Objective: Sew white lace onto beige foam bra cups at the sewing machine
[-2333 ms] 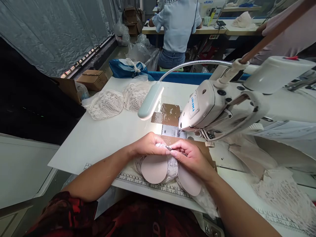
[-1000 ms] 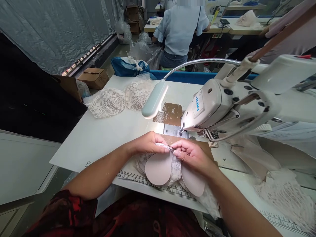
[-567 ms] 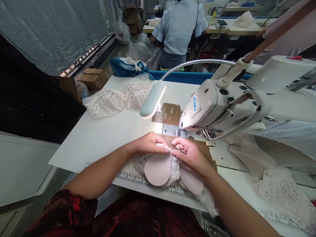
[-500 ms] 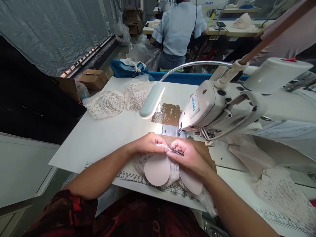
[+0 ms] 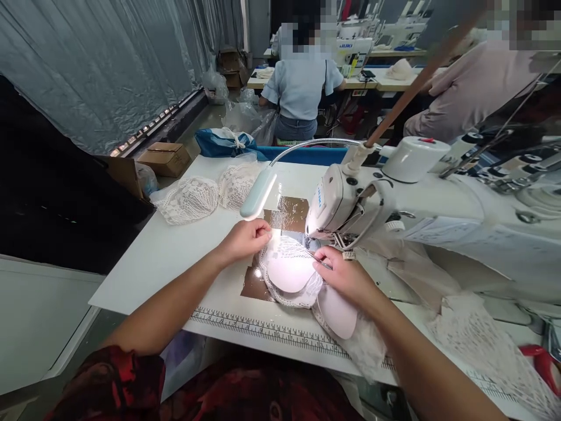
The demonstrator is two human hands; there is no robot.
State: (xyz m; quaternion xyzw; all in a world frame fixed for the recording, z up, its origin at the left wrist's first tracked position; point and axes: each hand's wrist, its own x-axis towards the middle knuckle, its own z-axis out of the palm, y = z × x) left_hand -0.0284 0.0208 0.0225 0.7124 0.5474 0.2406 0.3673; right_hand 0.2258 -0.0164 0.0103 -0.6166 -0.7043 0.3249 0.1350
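A white lace bra (image 5: 313, 292) with smooth pale cups lies at the front of the sewing machine (image 5: 333, 202). One cup (image 5: 291, 273) is under the light beside the needle area, and the other hangs lower right. My left hand (image 5: 246, 240) pinches at the upper left lace edge, though glare blurs what is between the fingertips. My right hand (image 5: 344, 272) is closed around a slim pointed metal tool (image 5: 322, 261), possibly tweezers. Its tip points up and left over the lace, near the presser foot. My right fingers also rest against the bra's edge.
A lamp (image 5: 258, 196) on a bent neck hangs above the work. Other lace pieces (image 5: 188, 199) lie at the table's back left, and more lace (image 5: 486, 339) lies at the right. A printed ruler (image 5: 263, 333) runs along the front edge. Co-workers sit beyond.
My hands have moved apart, the left one up and leftward. The bra has gone forward toward the needle, with one cup now spread flat under the light. The view has shifted.
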